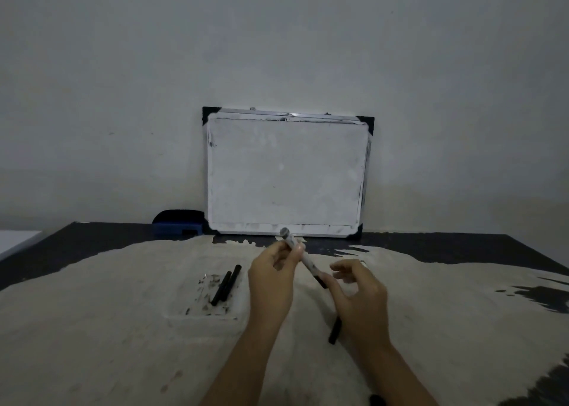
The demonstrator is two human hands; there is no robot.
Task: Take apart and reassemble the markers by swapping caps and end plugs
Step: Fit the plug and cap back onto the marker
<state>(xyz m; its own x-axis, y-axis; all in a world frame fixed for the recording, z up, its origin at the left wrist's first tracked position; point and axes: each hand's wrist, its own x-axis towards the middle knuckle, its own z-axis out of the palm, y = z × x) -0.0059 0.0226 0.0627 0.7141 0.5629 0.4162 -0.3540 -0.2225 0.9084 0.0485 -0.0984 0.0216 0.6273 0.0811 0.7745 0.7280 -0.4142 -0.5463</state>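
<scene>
My left hand grips a white-barrelled marker near its upper end, tilted with one end toward the whiteboard. Its lower end is dark and meets the fingertips of my right hand, whose fingers curl loosely around that tip. Whether the right hand truly pinches the dark end cannot be told. Two black marker pieces lie side by side in a shallow white tray to the left. Another black piece lies on the cloth under my right wrist.
A whiteboard leans on the wall at the back of the table. A blue eraser sits left of it. A worn pale cloth covers the dark table. A dark object shows at the bottom edge.
</scene>
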